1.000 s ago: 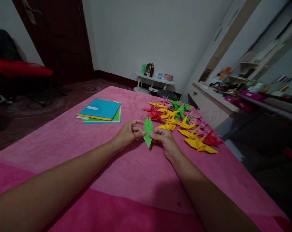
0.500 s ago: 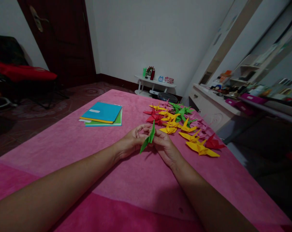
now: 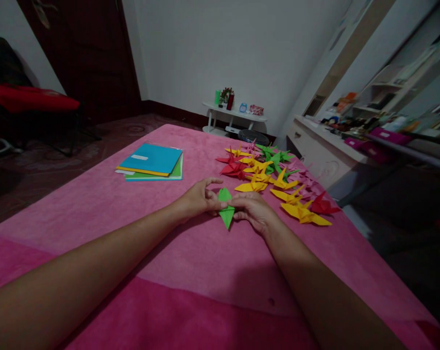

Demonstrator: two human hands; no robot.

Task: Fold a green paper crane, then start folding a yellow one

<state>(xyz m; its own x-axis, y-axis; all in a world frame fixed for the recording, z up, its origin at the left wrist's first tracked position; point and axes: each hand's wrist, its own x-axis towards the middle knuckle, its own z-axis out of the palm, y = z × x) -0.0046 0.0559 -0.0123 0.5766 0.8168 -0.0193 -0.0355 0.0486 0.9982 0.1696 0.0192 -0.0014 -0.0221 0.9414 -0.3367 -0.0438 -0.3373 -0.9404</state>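
A folded green paper piece [image 3: 226, 209], narrow and pointed at both ends, lies between my two hands just above the pink cloth [image 3: 191, 272]. My left hand [image 3: 200, 198] pinches its left side with thumb and fingers closed on it. On the paper's right side, the fingers of my right hand [image 3: 254, 211] are closed on it. Just beyond my hands lies a spread of finished paper cranes [image 3: 274, 182] in yellow, red, green and pink.
A stack of coloured paper sheets [image 3: 150, 164], blue on top, lies at the far left of the pink surface. A white dresser [image 3: 322, 155] with clutter stands to the right. A small white table [image 3: 234, 116] and a dark door [image 3: 85, 58] are behind.
The green paper was turned edge-on half a second ago and now faces up again, lower and flatter. Both hands have kept hold of it and shifted slightly.
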